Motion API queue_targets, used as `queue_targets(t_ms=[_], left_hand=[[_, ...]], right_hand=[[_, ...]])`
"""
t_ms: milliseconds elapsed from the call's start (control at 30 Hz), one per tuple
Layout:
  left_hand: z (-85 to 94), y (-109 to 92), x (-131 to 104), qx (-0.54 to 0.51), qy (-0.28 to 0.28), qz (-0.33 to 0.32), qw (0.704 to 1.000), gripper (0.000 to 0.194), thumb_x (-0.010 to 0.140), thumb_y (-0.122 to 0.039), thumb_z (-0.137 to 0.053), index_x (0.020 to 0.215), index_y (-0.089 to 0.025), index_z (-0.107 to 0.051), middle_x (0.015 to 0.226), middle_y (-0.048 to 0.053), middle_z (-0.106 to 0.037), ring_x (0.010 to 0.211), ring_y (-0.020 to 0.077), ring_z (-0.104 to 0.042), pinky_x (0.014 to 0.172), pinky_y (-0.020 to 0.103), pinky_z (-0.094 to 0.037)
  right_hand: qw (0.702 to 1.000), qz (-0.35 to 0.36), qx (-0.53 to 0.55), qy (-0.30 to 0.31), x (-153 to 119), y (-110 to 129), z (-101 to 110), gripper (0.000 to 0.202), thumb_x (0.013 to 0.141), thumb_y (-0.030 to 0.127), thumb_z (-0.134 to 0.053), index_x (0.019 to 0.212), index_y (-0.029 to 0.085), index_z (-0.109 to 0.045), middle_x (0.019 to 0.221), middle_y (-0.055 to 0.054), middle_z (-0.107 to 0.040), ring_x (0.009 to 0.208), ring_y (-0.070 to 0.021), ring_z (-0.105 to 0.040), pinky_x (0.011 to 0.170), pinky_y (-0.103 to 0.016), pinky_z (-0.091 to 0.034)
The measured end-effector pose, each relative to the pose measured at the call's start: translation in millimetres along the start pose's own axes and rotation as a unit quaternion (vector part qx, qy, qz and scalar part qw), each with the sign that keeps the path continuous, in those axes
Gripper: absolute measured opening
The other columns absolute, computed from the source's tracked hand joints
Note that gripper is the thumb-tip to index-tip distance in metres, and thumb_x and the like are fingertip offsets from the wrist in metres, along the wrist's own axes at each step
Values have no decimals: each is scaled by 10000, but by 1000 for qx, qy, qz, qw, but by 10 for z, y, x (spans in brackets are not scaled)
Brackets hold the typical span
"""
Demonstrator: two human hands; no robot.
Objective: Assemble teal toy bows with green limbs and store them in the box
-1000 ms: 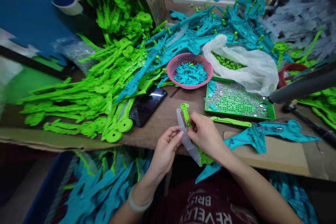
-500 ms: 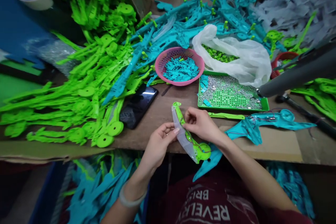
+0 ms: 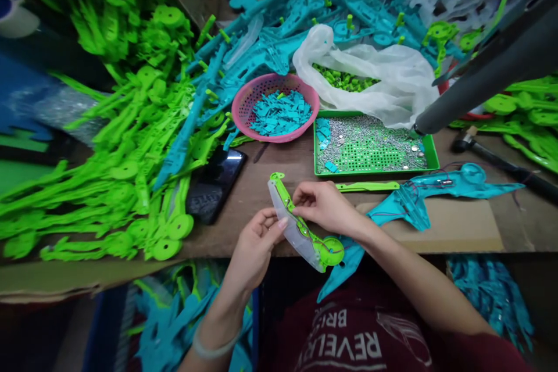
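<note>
The green part [image 3: 331, 251] now lies along the clear strip [image 3: 298, 242], lower centre, seemingly aligned. The left hand [image 3: 251, 249] pinches the clear strip; the right hand [image 3: 326, 206] grips the green part.

Mug [image 3: 17, 14] cut off by left edge. Phone [image 3: 215, 186] partly covered by green parts [image 3: 124, 171]. Red basket [image 3: 443, 86] mostly hidden behind grey pole [image 3: 483, 72]. Metal bits [image 3: 349, 131] too small to be told apart. Stretch of blue part [image 3: 414, 209] hidden under right forearm [image 3: 405, 261]. Left hand's [image 3: 257, 244] fingertips partly hidden by translucent blade [image 3: 300, 244]; right hand's [image 3: 322, 206] grip on green piece [image 3: 332, 251] obscured.
</note>
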State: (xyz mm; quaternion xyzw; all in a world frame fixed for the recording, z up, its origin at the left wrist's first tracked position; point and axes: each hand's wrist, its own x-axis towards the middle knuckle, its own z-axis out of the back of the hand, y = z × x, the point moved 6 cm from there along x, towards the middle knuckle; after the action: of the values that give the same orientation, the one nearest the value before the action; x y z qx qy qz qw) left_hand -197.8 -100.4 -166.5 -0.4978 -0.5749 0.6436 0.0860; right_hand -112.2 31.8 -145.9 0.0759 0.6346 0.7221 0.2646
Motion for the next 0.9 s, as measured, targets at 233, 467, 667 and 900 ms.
queue_targets(t_ms=[233, 467, 667, 900], left_hand=[[-11, -16, 13, 19, -16, 10, 1000, 507, 562, -454, -958, 870, -164, -680, 777, 22, -729, 769, 175, -699, 758, 290, -594], [-26, -4, 29, 39, -14, -3, 999, 465, 616, -446, -931, 892, -167, -682, 769, 18, -726, 749, 165, -691, 730, 268, -575], [-41, -12, 27, 40, -33, -19, 998, 405, 620, -390, -923, 856, -158, -690, 749, 23, -720, 714, 148, -672, 686, 230, -539], [-26, -95, 173, 27, -3, 0, 1000, 533, 585, -434, -938, 990, -163, -723, 867, 52, -764, 736, 183, -706, 679, 268, -575]], right_hand=[[1000, 5, 7, -2, 9, 3, 21, 173, 771, 5, -698, 744, 148, -605, 639, 74, -570, 610, -76, -527, 641, -200, -403], [1000, 20, -4, -1, 8, -13, 20, 175, 769, 2, -693, 727, 151, -611, 624, 81, -561, 602, -70, -517, 650, -196, -387], [1000, 20, -21, 7, -2, -14, 23, 167, 770, -5, -674, 747, 153, -629, 635, 75, -574, 619, -77, -533, 657, -203, -381], [999, 46, -17, -7, -20, -17, 5, 148, 779, 14, -637, 771, 160, -609, 659, 63, -583, 629, -87, -545, 624, -198, -373]])
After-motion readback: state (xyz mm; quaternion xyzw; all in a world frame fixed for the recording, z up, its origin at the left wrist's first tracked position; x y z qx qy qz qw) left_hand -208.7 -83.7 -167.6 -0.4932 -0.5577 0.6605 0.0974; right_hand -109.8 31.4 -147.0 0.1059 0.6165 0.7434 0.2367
